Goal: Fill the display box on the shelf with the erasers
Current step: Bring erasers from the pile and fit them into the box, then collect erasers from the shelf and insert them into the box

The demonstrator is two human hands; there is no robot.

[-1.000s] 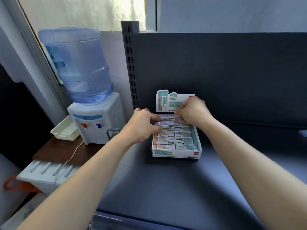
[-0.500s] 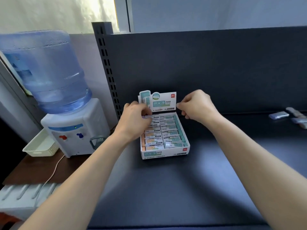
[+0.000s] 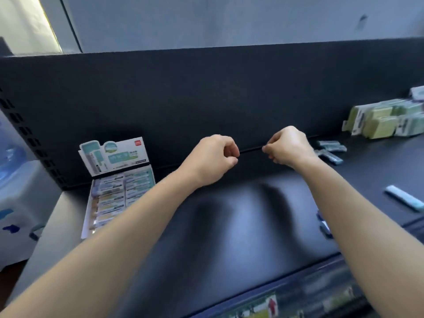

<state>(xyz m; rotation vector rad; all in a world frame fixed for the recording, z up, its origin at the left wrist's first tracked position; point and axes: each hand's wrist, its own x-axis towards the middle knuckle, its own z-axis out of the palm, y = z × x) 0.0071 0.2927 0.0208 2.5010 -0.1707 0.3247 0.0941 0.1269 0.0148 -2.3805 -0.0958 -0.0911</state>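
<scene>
Motion blur all over; no reading the print on the display box [image 3: 85,226], on its upright header card [image 3: 114,154], or on the erasers [image 3: 112,198] packed inside in two columns. Near right corner of that box hidden behind the left forearm [image 3: 114,249]. Cut off at the left edge: a water dispenser [image 3: 20,196], with only part of its white body and a bit of blue bottle in view. Cut off at the right edge: stacked green-and-white packs [image 3: 385,121], too smeared to name further. Half hidden behind the right forearm [image 3: 367,226]: a small dark-and-white object [image 3: 323,223], unidentifiable. Along the bottom, a lower shelf level [image 3: 298,301] with colourful goods, too smeared to tell.

Above the dark shelf [image 3: 241,226], the left hand [image 3: 213,161], right of the box and clear of it, fingers curled in toward the thumb, nothing visible in the grip. Just beside it, across a small gap, the right hand [image 3: 289,148], likewise curled, fingertips tucked to the thumb, nothing visible held.

Box at the shelf's left end, against the back panel [image 3: 206,92]. Near the right hand, a small heap of loose erasers [image 3: 330,151]; farther right and toward the front, a single eraser [image 3: 403,199] lying alone.
</scene>
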